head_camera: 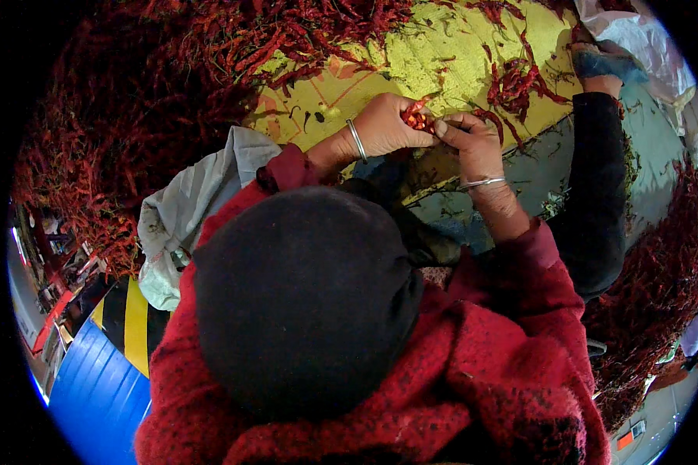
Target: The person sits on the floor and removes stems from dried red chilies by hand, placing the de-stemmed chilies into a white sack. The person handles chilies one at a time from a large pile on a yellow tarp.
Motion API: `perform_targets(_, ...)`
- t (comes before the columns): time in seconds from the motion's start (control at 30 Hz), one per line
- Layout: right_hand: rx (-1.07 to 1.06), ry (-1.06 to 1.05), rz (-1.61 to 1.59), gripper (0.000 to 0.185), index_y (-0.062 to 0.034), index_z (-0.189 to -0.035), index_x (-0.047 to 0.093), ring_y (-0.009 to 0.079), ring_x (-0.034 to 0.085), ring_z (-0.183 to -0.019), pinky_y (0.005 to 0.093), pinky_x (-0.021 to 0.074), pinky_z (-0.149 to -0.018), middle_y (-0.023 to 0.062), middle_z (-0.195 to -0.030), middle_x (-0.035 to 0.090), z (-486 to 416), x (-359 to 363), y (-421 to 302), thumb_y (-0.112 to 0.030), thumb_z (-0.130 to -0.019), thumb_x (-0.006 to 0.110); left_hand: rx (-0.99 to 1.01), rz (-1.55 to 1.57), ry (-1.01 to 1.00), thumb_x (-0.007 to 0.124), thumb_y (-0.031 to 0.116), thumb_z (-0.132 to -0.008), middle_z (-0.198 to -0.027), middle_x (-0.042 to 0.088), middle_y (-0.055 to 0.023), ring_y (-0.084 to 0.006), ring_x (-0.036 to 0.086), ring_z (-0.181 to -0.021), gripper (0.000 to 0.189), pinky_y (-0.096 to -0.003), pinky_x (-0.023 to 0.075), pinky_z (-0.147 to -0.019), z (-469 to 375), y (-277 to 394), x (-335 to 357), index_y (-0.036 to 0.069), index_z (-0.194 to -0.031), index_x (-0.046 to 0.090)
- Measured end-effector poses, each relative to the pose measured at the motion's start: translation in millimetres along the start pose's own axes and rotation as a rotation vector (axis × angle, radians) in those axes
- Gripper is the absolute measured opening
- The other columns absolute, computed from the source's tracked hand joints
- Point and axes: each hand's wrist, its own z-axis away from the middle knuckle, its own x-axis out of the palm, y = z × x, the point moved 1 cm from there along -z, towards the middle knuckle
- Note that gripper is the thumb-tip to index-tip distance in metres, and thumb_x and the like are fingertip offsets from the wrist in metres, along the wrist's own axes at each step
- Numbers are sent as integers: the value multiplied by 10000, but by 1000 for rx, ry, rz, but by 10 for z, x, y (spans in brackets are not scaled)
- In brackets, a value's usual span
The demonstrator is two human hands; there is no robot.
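My left hand (390, 127), with a metal bangle at its wrist, holds dried red chilli peppers (416, 118); pale seeds or flesh show at a broken part. At the end of these chillies, my right hand (478, 142) pinches with thumb and forefinger close to the left thumb. What exactly lies between the right fingertips is partly hidden. Beneath both hands spreads a yellow woven sheet (436, 55). Just past my right hand, a small cluster of dried chillies (515, 87) rests on it.
A large heap of dried chillies (151, 99) covers the left and far side. A grey-white cloth sack (192, 192) lies by my left arm. A dark-clad limb (598, 174) stretches along the right. Behind are more chillies (657, 314) and a blue barrel-like object (102, 383).
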Motion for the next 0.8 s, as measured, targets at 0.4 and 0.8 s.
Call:
perform_targets(0.4, -258, -271, 382, 306, -76, -1029, 570, 214, 573, -775, 315, 469, -690, 82, -853, 593, -76, 29, -691, -209, -757, 617, 55, -106, -15, 704, 295, -633, -687, 612, -136, -233, 594, -625, 301, -332, 467, -623, -46, -202, 0, 30, -744, 615)
perform_targets(0.8, -610, -425, 1155, 108, -66, -765, 546, 274, 587, -659, 397, 485, -563, 106, -738, 560, 46, 26, -866, -172, -744, 535, 231, -293, -210, 655, 265, -704, -767, 602, -160, -332, 576, -707, 263, -377, 451, -630, 91, 49, 14, 47, -836, 592)
